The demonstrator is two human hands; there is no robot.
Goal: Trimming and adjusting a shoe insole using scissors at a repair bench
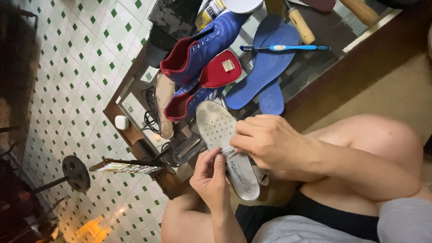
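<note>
Both my hands are on a worn white insole (216,126) held over my lap, its heel end toward me. My right hand (265,141) grips it from the right side, fingers curled over its middle. My left hand (209,173) pinches a thin white edge or strip at the insole's side, just under the right fingers. Beyond it, two blue shoes with red lining (202,49) (186,101) lie on a low glass-topped table (315,58).
Two blue insoles (270,67) and a blue toothbrush (283,47) lie on the table beside a wooden-handled tool (300,24) and a tin (208,13). A tan sole (164,105) and cables lie by the shoes. On the green-and-white tiled floor (76,67) sits a weight disc (75,173).
</note>
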